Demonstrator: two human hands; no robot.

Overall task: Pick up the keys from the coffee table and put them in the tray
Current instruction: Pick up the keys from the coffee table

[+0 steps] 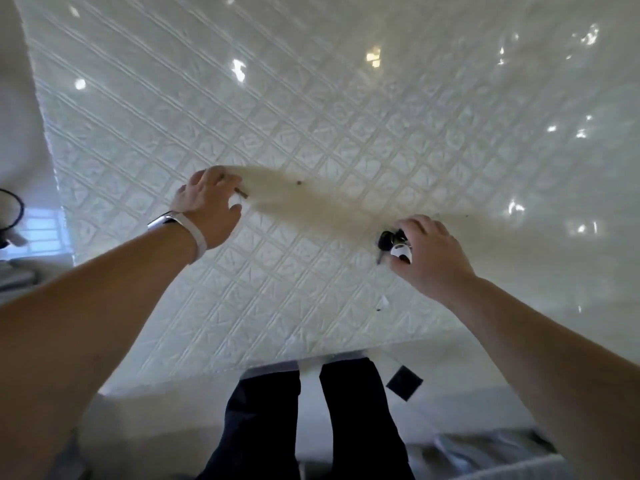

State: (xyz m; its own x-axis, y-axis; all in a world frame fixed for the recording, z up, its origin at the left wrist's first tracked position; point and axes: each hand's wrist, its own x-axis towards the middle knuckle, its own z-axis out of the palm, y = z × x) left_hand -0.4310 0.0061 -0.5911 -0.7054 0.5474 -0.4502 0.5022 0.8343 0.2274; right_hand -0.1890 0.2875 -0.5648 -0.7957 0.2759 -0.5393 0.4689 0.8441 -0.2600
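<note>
The keys (389, 242), a dark bunch with a black fob and a white-and-black charm, are at the right middle of the glossy white embossed coffee table (311, 116). My right hand (429, 254) is curled over them, fingers closed around the bunch; whether they rest on the table or hang just above it is unclear. A blurred tan shape (304, 199), perhaps the tray, stretches from the keys leftward. My left hand (207, 206) pinches its left end, with a small brown piece at the fingertips.
The table's front edge (194, 372) runs just ahead of my legs in dark trousers (263, 427). A black square (404, 381) lies on the floor by the right leg. A dark cable (12, 209) curls at the far left beyond the table's side.
</note>
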